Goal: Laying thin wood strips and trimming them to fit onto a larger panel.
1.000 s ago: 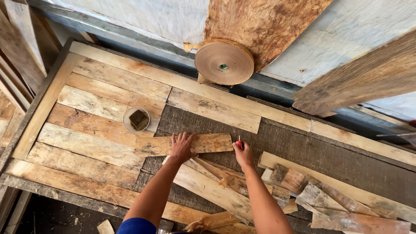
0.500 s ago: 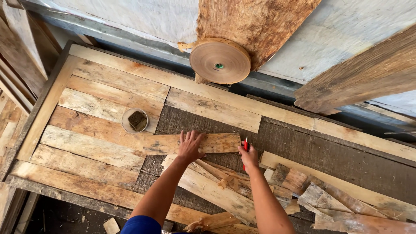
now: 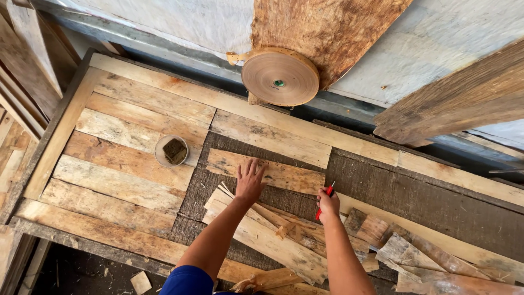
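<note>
**Hands on a thin wood strip at the counter**

Head view: The left hand [image 3: 250, 183] lies flat, fingers spread wide, pressing on a thin wood strip [image 3: 273, 170] and gripping nothing. The strip lies across the dark backing sheet [image 3: 415, 199] near the middle of the counter [image 3: 164, 84], just right of a patchwork of pale strips [image 3: 120, 164] already laid side by side. The right hand [image 3: 327, 205] sits at the strip's right end, its fingers curled closed around a red-handled tool [image 3: 325, 201]; whether it is a knife or a marker cannot be told. Below both hands a loose pile of wood offcuts [image 3: 273, 240] rests on the backing sheet. A small round tub [image 3: 172, 151] holding a dark block stands on the laid strips, left of the left hand. A large roll of brown tape [image 3: 280, 76] hangs at the counter's far edge.
</note>
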